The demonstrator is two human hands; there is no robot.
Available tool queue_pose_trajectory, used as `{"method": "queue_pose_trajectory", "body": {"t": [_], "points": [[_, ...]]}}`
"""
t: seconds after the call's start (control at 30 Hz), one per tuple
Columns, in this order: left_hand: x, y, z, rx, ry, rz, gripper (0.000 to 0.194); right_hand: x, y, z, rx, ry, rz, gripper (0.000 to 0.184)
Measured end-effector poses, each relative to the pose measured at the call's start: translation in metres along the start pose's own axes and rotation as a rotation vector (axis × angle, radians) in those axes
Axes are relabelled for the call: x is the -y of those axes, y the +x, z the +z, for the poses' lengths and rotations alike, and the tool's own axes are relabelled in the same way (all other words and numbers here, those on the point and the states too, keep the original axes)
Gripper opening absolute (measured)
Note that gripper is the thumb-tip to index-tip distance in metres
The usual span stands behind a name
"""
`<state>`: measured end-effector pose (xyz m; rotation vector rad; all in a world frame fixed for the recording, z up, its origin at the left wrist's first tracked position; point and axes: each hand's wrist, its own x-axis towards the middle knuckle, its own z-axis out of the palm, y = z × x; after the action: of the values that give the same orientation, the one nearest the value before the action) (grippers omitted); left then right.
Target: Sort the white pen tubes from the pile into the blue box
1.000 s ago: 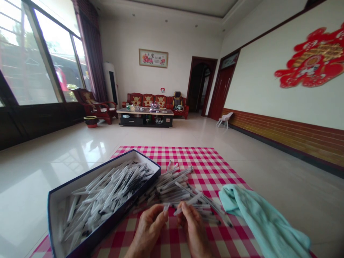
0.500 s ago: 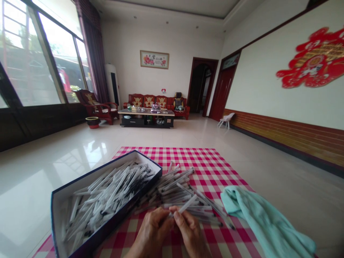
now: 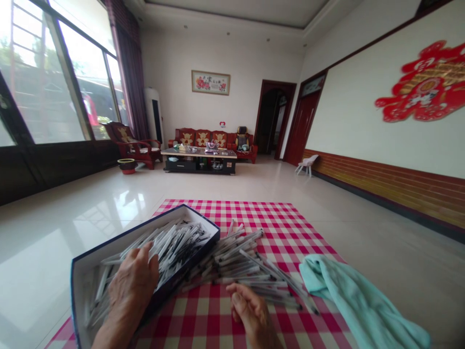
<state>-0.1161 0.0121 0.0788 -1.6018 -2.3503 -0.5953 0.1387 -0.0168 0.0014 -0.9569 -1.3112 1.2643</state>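
My left hand [image 3: 133, 278] is over the blue-edged box [image 3: 144, 317], reaching down among the white and clear pen parts [image 3: 176, 245] that fill it. Its thumb and forefinger look slightly apart; the fingertips are partly hidden, and no held piece shows. Just in front of the loose pile of pens [image 3: 236, 259], my right hand [image 3: 250, 310] is curled closed above the checked cloth, thumb against the bent fingers. Nothing can be seen in it. The pens in the pile have translucent barrels, many with dark ends.
A mint-green cloth [image 3: 358, 298] lies crumpled on the right side of the pink-and-white checked tablecloth [image 3: 276, 218]. Beyond the table are a low coffee table [image 3: 199, 154], a red wooden sofa [image 3: 232, 138], a small chair [image 3: 307, 165] and a pot [image 3: 127, 166].
My hands were together holding a white pen barrel over the pile. The left has moved left into the box; the right stays near its place, and the barrel is no longer seen in it.
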Motion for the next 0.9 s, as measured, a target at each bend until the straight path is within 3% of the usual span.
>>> {"method": "queue_pose_trajectory", "body": {"t": [0.1, 0.23, 0.3, 0.43, 0.53, 0.6, 0.7, 0.8, 0.9], "points": [[0.001, 0.001, 0.002, -0.117, -0.033, 0.068, 0.040, 0.002, 0.001, 0.002, -0.012, -0.025, -0.017, 0.041], [-0.029, -0.017, 0.013, -0.245, -0.273, 0.263, 0.028, 0.006, -0.001, 0.004, -0.018, -0.092, -0.075, 0.036], [-0.048, -0.035, 0.024, -0.213, -0.422, 0.436, 0.024, 0.007, -0.002, 0.005, -0.046, -0.144, -0.129, 0.033], [-0.075, -0.073, 0.047, -0.068, -0.587, 0.639, 0.022, 0.010, 0.000, 0.000, -0.200, -0.299, -0.313, 0.021], [-0.082, -0.090, 0.058, 0.093, -0.589, 0.706, 0.023, 0.015, 0.009, -0.021, -0.344, -0.524, -0.469, 0.018], [-0.082, -0.094, 0.060, 0.161, -0.577, 0.707, 0.024, 0.019, 0.016, -0.045, -0.439, -0.743, -0.492, 0.021], [-0.080, -0.094, 0.060, 0.189, -0.567, 0.693, 0.024, 0.022, 0.023, -0.084, -0.463, -1.151, -0.326, 0.025], [-0.080, -0.093, 0.059, 0.171, -0.565, 0.696, 0.024, 0.021, 0.022, -0.115, -0.442, -1.263, -0.220, 0.023], [-0.080, -0.092, 0.058, 0.122, -0.582, 0.715, 0.024, 0.023, 0.018, -0.133, -0.412, -1.347, -0.128, 0.022]]}}
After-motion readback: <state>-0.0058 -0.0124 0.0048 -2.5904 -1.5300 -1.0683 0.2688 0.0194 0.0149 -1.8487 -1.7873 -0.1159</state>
